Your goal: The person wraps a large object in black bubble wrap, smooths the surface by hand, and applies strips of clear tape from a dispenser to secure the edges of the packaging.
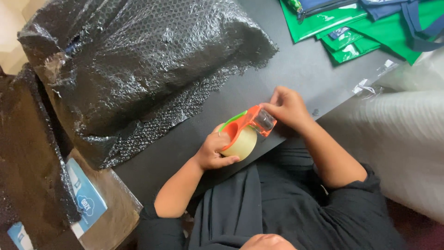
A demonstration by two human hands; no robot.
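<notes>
- At the far left of the tape dispenser stood a brown box with a blue and white label. Black bubble wrap hung over part of it, so most of the box was hidden.
- Up and left of the dispenser sat a big bundle wrapped in black bubble wrap. What was inside could not be seen.
- The left hand was just left of the dispenser. Its fingers were closed around the roll of tape and the orange body, holding it up over the near edge of the dark table.
- The dispenser was orange with a green strip on top. It sat between the two hands, close to the person's body.
- The right hand was at the right end of the dispenser. Its fingers pinched at the clear front part, where the tape comes out.
- It looked like the person was hunting for the loose end of the tape. I think the next move would need a firm pinch on that end and a slow pull, with the left hand keeping the roll steady.
- The tape end was too small and clear to make out.
- Far up and right of the dispenser lay green bags with blue straps, cut off by the edge of the picture.
- Right of the dispenser was something white and soft; I could not tell what it was.
</notes>
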